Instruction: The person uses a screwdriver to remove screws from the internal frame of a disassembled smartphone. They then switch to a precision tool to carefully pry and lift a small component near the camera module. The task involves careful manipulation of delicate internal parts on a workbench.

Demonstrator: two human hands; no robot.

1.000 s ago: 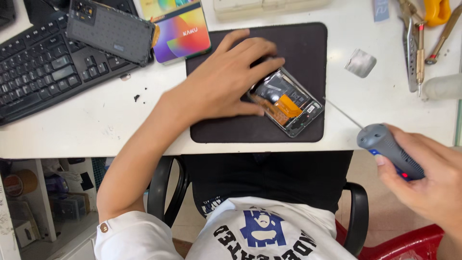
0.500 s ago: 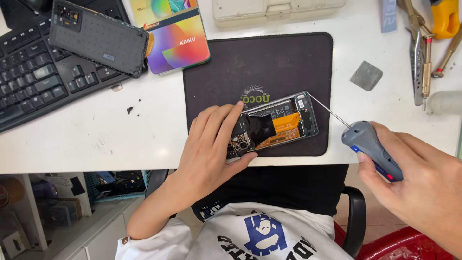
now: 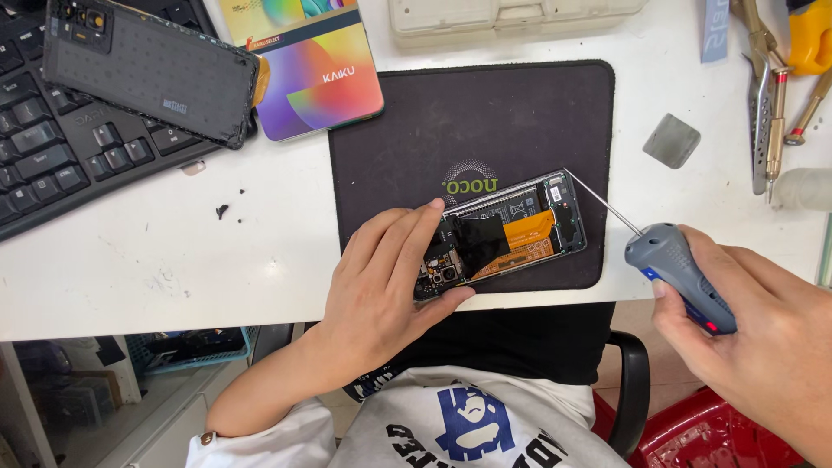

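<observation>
Black keys of a keyboard (image 3: 61, 147) are seen at the far left of a white desk (image 3: 156, 260), with a removed dark phone back cover (image 3: 147, 69) laid across them, inner side up. Just beside it a colourful card-like box (image 3: 316, 65) is placed. Near the desk's front edge, on a dark work mat (image 3: 468, 113), an opened phone (image 3: 507, 234) is laid, its back already off so that circuit parts, a black patch and an orange flex strip are exposed. Its near end is steadied by the left hand (image 3: 386, 286), fingers kept together along the top edge and the thumb pressed under the lower edge. To the right, a grey electric screwdriver (image 3: 680, 273) is gripped in the curled fingers of the right hand (image 3: 763, 338); its thin bit is brought to the phone's far upper corner. Opening is judged done; the inner screws appear to be in hand. Further right, tweezers and hand tools (image 3: 767, 95) are lying.
</observation>
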